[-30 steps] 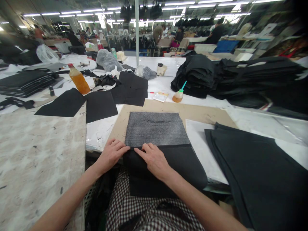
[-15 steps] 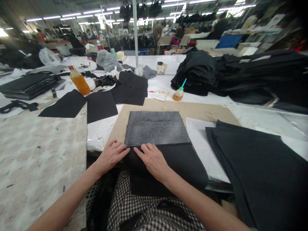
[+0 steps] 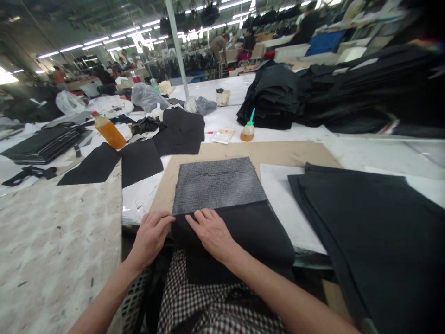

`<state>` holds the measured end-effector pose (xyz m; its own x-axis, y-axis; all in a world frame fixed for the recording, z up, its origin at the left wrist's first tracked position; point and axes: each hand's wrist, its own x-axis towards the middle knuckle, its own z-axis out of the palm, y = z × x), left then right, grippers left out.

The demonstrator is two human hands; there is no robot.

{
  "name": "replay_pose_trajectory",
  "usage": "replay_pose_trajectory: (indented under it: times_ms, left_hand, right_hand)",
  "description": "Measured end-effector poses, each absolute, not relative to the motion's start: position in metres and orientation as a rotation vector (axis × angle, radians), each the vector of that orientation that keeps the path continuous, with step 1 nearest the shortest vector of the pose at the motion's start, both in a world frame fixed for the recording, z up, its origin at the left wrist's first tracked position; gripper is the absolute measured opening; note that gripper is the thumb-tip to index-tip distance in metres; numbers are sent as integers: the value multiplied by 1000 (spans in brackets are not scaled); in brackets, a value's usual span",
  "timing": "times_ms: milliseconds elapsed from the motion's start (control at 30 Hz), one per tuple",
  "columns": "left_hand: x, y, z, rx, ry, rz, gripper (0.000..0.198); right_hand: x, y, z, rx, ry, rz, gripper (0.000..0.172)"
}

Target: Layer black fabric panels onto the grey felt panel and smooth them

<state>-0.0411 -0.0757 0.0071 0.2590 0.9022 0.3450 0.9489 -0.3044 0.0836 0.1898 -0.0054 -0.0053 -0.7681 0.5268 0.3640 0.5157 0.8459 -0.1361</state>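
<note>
In front of me a grey ribbed fabric panel [image 3: 219,183] lies flat, and a black fabric piece [image 3: 257,227] meets it along a straight edge. The black piece hangs over the table's front edge towards my lap. My left hand [image 3: 153,235] is at the left end of that edge, thumb and fingers drawn together on the black fabric's corner. My right hand [image 3: 212,232] rests on the black fabric just right of it, palm down, with the index finger apart and its fingertips by the edge. Both pieces partly cover a tan board [image 3: 295,150].
Stacked black fabric panels [image 3: 368,232] lie at the right, overhanging the table. Behind stand a small oil bottle [image 3: 247,132] with a green spout, a yellow packet [image 3: 223,136] and a heap of black fabric [image 3: 274,95]. A bottle of orange liquid [image 3: 110,132] leans at left.
The view has turned slightly, so the table appears shifted left and tilted. My left hand has drawn its fingers closer together at the fabric's corner. My right hand stays on the black fabric.
</note>
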Motion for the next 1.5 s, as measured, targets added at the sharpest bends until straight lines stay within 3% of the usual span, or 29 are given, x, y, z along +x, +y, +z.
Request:
replay_pose_trajectory:
  times_ms: [200, 467, 600, 667, 800, 867, 933, 1067, 1300, 1500]
  left_hand:
    - [-13, -52, -14, -2373, -1663, -355, 31]
    - [-25, -42, -18, -2446, -1787, -394, 31]
    - [-20, -42, -13, -2497, -1827, -415, 22]
    - [-19, -43, -9, -2521, -1778, -439, 18]
    - [-22, -51, -2, -2632, -1555, -598, 13]
    - [-25, -57, 4, -2732, -1488, -685, 10]
    - [-29, -63, 10, -2828, -1577, -744, 11]
    - [-28, -66, 19, -2862, -2071, -787, 34]
    - [-17, -46, 2, -2640, -2257, -591, 48]
    - [-4, -32, -1, -2595, -1992, -457, 45]
  right_hand:
    - [229, 4, -5, -847, -2650, 43, 29]
    - [357, 28, -8, -1296, -2564, -21, 41]
    - [367, 34, 5, -1413, -2539, -167, 20]
    - [351, 32, 15, -1374, -2529, -205, 17]
    - [302, 24, 26, -960, -2617, -86, 34]
    - [283, 21, 28, -754, -2723, -16, 30]
    - [274, 14, 33, -658, -2801, 54, 23]
    - [288, -5, 62, -697, -2765, 261, 25]
    - [421, 11, 103, -1247, -2091, 766, 29]
    - [580, 36, 57, -1856, -1232, 794, 44]
